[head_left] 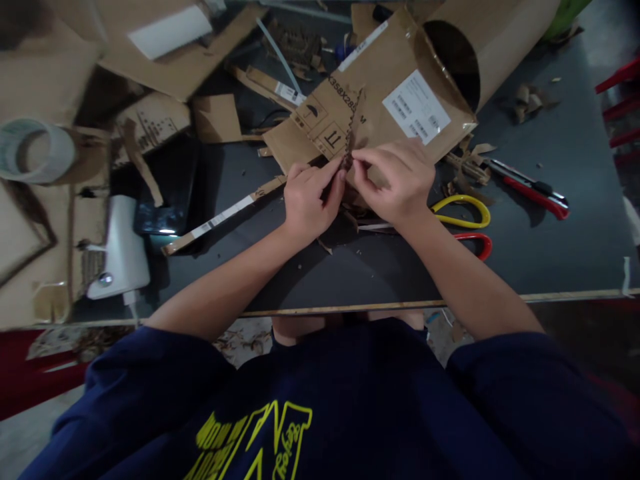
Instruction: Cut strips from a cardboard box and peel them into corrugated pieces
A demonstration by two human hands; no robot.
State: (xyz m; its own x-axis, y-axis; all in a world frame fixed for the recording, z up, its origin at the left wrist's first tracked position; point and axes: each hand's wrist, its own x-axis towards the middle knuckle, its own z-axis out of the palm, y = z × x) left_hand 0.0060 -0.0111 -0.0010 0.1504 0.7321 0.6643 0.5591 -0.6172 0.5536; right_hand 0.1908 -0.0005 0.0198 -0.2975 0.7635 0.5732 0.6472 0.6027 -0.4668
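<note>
A thin strip of corrugated cardboard (353,123) with a wavy edge stands up between my hands. My left hand (313,200) pinches its lower end between thumb and fingers. Close beside it, the thumb and forefinger of my right hand (397,179) are pressed together on the same end of the strip. Behind my hands lies a flattened cardboard box (370,73) with printed symbols and a white label (416,107). Under my right wrist, scissors with one yellow handle (465,200) and one red handle lie partly hidden.
A red and black utility knife (537,190) lies at right. On the left are a tape roll (35,152), a white device with a cable (123,250), a dark phone-like slab (167,193) and a long cardboard strip (220,217). A cardboard tube (500,40) rests at the back right.
</note>
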